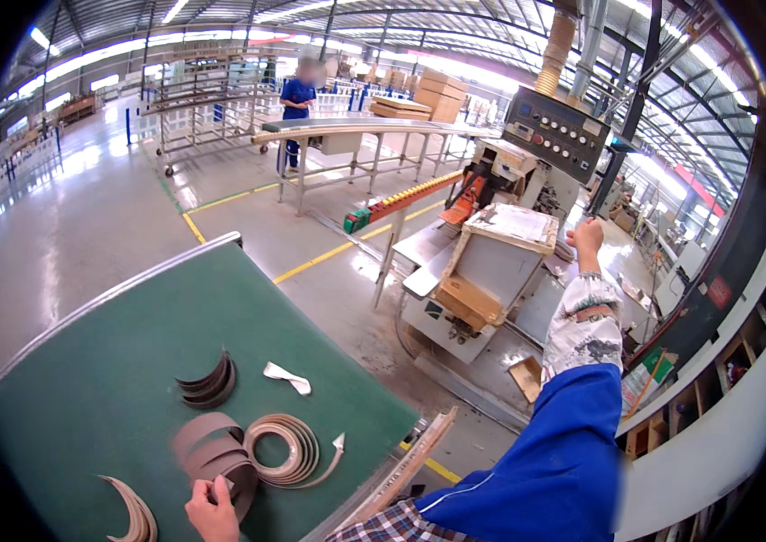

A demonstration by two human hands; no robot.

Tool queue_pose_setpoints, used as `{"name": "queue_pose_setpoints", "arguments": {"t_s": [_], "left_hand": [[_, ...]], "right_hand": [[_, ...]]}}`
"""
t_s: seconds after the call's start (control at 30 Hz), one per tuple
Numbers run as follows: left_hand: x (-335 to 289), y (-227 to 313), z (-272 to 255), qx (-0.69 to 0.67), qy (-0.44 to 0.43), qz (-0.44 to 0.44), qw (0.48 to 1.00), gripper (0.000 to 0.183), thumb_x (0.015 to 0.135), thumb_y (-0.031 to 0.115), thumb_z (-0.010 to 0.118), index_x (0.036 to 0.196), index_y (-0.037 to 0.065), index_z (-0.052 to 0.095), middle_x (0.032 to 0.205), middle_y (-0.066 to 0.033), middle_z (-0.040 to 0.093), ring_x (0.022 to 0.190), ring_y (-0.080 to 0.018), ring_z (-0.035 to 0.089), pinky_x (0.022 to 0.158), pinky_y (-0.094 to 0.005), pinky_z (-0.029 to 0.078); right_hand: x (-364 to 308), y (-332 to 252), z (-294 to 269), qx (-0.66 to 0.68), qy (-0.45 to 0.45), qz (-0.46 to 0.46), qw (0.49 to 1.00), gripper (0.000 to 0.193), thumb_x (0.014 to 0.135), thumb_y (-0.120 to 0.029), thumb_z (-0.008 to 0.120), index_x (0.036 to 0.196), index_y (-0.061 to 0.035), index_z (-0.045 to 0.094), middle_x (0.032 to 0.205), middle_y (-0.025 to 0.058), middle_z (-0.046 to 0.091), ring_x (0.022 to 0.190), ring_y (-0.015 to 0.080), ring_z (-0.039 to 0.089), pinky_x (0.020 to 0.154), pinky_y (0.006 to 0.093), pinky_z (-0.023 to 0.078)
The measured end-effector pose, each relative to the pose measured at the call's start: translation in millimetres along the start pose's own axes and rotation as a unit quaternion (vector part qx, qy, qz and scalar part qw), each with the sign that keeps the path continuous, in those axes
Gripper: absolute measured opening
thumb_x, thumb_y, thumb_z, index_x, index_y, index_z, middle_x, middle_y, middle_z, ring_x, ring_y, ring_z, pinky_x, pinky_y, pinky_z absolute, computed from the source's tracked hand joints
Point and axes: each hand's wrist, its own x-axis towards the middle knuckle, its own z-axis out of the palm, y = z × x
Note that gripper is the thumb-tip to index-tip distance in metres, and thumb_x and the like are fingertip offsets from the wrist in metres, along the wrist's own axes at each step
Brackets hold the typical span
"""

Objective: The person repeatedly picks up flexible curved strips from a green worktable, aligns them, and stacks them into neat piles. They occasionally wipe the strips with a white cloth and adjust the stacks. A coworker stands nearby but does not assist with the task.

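My left hand (212, 515) pinches the near edge of a loose brown coil of edge banding (211, 435) at the front of the green table. Right beside that coil lies a beige roll of edge banding (285, 450) with its tail sticking out. My right arm stretches far out to the right. At its end my right hand (587, 237) is closed in the air beside the dusty box on the machine (491, 262); what its fingers hold, if anything, is hidden.
The green table (148, 334) also carries dark curved strips (208, 379), a white folded strip (287, 378) and pale curved strips (130, 510). A control panel (556, 135) tops the machine. A person in blue (297, 98) stands behind a curved conveyor (356, 126). Shelving (717, 379) lines my right.
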Motion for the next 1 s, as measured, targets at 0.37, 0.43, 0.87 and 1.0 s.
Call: {"name": "queue_pose_setpoints", "arguments": {"t_s": [0.37,0.43,0.87,1.0], "left_hand": [[1.8,23.2,-13.1,0.053,-0.03,0.02,0.998,0.03,0.088,0.033,0.055,0.08,0.005,0.064,0.075,-0.0162,0.065,0.069,-0.0347,0.062,0.063,-0.042,0.046],[1.8,18.2,-13.6,0.054,-0.023,0.027,0.998,0.031,0.087,0.034,0.055,0.081,0.006,0.065,0.074,-0.0171,0.064,0.07,-0.0346,0.062,0.063,-0.0415,0.047],[-10.9,22.4,-12.3,0.024,-0.023,0.028,0.999,0.032,0.086,0.033,0.057,0.081,0.003,0.065,0.076,-0.0176,0.064,0.072,-0.0326,0.062,0.065,-0.0409,0.046],[-7.1,18.1,-7.8,0.034,0.0,0.02,0.999,0.031,0.085,0.032,0.059,0.082,0.003,0.065,0.075,-0.0169,0.064,0.07,-0.0318,0.061,0.065,-0.0406,0.046]], "right_hand": [[-130.0,-0.6,32.1,0.316,-0.195,-0.033,0.928,0.019,0.088,0.002,0.028,0.099,-0.0053,0.042,0.107,0.0134,0.057,0.053,0.0203,0.063,0.034,0.0292,0.048],[-161.1,2.3,29.3,0.328,-0.232,-0.053,0.914,0.012,0.091,-0.007,0.03,0.1,-0.0074,0.039,0.111,0.0141,0.056,0.054,0.0194,0.063,0.036,0.0276,0.05],[-168.5,-24.8,-81.2,0.391,-0.257,-0.062,0.882,0.018,0.085,0.0,0.032,0.1,-0.0043,0.041,0.107,0.0159,0.058,0.058,0.0182,0.061,0.041,0.0256,0.05],[-177.7,-28.0,-92.8,0.373,-0.281,-0.057,0.882,0.021,0.085,-0.001,0.034,0.104,-0.0029,0.043,0.102,0.0161,0.06,0.063,0.0188,0.062,0.05,0.0268,0.053]]}}
